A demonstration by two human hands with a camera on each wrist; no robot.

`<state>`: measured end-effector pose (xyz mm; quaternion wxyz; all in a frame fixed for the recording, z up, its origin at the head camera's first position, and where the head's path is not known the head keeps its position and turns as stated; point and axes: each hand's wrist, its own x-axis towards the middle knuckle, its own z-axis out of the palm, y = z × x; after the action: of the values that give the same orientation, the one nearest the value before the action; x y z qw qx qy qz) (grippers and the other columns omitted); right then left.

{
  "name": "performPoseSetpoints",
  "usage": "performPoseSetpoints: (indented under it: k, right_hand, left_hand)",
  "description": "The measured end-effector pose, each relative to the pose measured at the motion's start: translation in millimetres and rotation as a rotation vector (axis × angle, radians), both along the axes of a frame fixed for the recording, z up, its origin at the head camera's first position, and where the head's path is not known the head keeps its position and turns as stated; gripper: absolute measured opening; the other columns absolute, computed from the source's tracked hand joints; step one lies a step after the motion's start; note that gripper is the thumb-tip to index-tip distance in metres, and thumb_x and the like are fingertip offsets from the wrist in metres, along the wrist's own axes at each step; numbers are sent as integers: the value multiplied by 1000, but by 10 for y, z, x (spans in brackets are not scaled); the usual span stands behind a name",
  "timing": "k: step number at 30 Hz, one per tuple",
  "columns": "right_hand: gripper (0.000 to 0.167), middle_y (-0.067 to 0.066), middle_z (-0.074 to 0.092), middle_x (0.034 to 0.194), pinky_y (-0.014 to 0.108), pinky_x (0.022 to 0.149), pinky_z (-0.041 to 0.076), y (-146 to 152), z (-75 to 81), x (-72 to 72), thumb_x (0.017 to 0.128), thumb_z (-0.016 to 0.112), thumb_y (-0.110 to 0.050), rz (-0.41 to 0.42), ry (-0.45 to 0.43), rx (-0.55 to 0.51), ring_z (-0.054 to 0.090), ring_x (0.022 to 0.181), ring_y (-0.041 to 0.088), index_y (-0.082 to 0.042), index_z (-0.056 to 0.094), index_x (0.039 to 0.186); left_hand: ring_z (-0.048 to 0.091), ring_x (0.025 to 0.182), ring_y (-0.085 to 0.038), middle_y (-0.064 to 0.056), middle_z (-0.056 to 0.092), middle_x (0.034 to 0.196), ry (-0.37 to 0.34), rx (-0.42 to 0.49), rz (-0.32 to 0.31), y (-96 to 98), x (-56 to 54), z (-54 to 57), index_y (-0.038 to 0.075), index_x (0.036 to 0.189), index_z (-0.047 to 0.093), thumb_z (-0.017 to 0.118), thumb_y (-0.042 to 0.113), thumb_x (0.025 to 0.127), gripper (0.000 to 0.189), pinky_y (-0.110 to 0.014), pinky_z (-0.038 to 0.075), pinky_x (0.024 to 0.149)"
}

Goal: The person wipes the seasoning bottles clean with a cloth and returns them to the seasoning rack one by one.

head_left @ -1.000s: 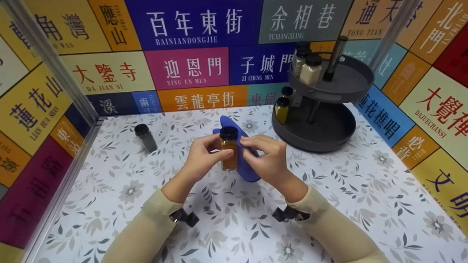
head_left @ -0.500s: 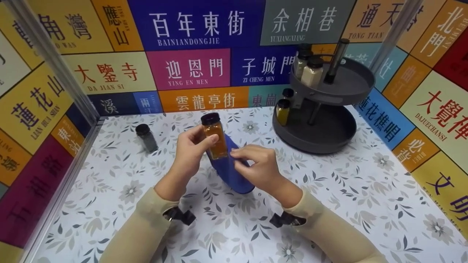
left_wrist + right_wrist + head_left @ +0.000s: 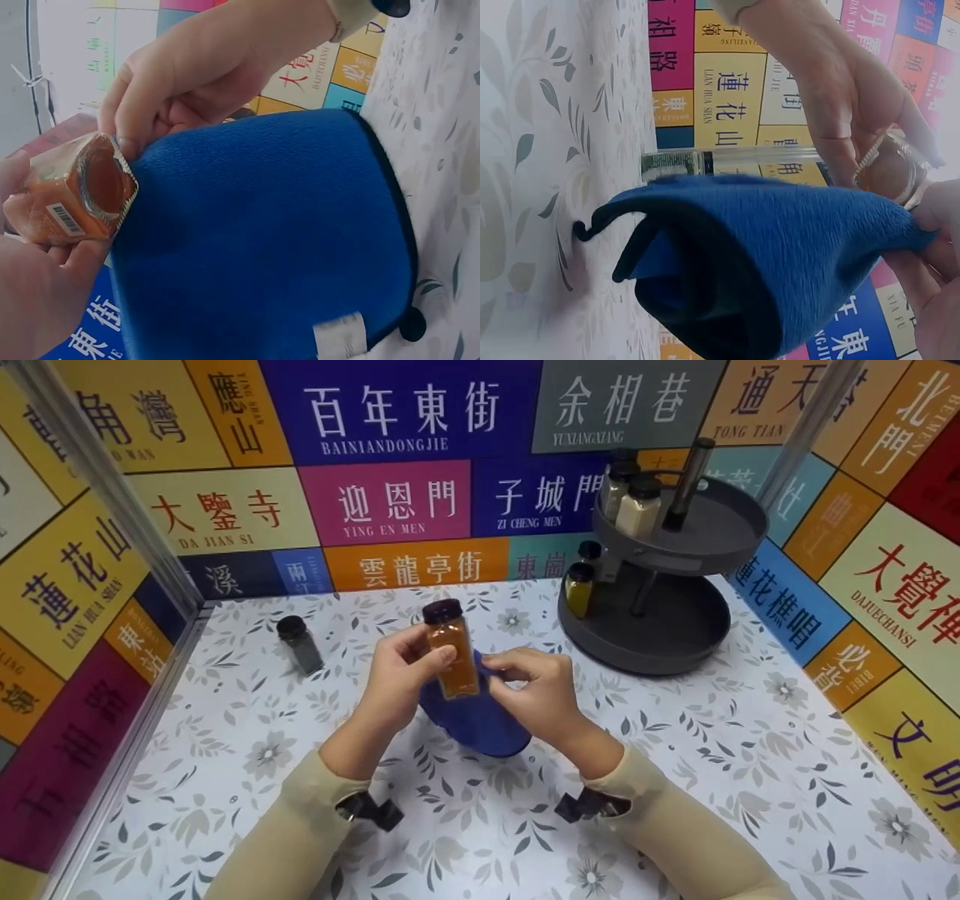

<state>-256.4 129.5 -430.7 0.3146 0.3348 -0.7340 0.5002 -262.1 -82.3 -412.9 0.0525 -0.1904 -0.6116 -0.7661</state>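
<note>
A glass spice jar (image 3: 461, 681) with a dark lid and orange-brown contents is in my left hand (image 3: 394, 671), thumb across its front. It leans slightly, lid up, above the table. My right hand (image 3: 541, 690) pinches the upper edge of a blue cloth (image 3: 480, 727) between thumb and fingers. The cloth hangs behind and below the jar. In the left wrist view the jar's base (image 3: 103, 180) shows, with the right fingertips close beside it at the cloth's corner. From the right wrist, the cloth (image 3: 810, 247) appears folded over, its dark-trimmed edge curling near the table.
A second jar (image 3: 304, 651) with dark contents and a black lid stands on the patterned table (image 3: 262, 810) to the left. At the back right is a dark two-tier round stand (image 3: 645, 649), with several jars on its tiers. Printed panels (image 3: 405, 502) wall the table.
My left hand has lifted the jar up and left, then brought it slightly back right. The cloth has dropped from beside the jar and now spreads below it. My right hand keeps its pinch.
</note>
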Motion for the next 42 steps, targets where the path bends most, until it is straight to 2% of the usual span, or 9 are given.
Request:
performPoseSetpoints:
  k: [6,10,14,22,25,29,33,37,42]
  right_hand:
    - [21,12,83,94,26,71,64,58,51,-26,81,77,15,-5,-70,-60,81,85,26,0,84,94]
    - [21,13,82,94,26,72,64,100,91,-42,82,77,14,-10,-96,-93,81,86,24,0,84,96]
    - [21,15,82,93,29,74,65,134,127,-57,83,77,15,1,-103,-126,81,86,22,1,84,97]
    - [22,16,82,93,28,74,65,143,141,-48,82,76,16,-2,-68,-111,81,85,26,1,84,96]
    - [24,15,82,93,26,75,64,129,152,-16,81,76,16,-8,-2,-80,81,85,28,0,84,96]
    - [24,13,83,95,23,75,63,130,152,-3,81,77,15,-28,52,-41,81,85,26,-2,85,96]
    - [25,13,82,94,23,76,64,147,136,-35,81,76,16,-30,33,-62,81,85,26,-1,85,96]
    - [25,15,82,93,26,76,64,180,113,-100,83,73,17,-10,-34,-81,81,85,25,0,84,97]
    - [25,13,82,94,24,77,64,248,90,-206,86,73,15,-30,-169,-84,79,88,17,-2,84,100]
  left_hand:
    - [65,77,-14,-2,74,88,3,-107,-72,57,32,-38,-3,112,77,80,8,88,27,-26,57,72]
    - [68,79,-15,-3,76,92,39,-227,-114,59,30,-63,2,119,78,81,9,89,31,-27,59,74]
    - [63,74,-14,-1,75,90,62,-316,-126,79,20,-90,8,121,79,84,13,89,33,-25,54,68]
    - [59,72,-17,0,64,77,75,-380,30,149,22,-130,12,111,81,88,18,86,26,-26,51,67]
    - [63,75,-17,-1,65,76,82,-378,84,146,-4,-147,11,102,80,88,19,86,20,-31,57,75]
    - [67,79,-17,-1,68,78,70,-372,100,149,-28,-165,11,97,79,88,18,87,16,-39,62,87]
    - [63,76,-15,0,64,76,83,-365,55,158,-24,-173,8,98,78,87,17,87,17,-31,61,80]
    - [63,74,-15,-2,68,80,104,-344,-26,163,12,-170,8,113,79,86,15,87,28,-26,55,70]
    - [73,86,-17,-8,77,97,109,-330,-104,161,-31,-237,8,127,77,86,14,89,40,-29,63,79]
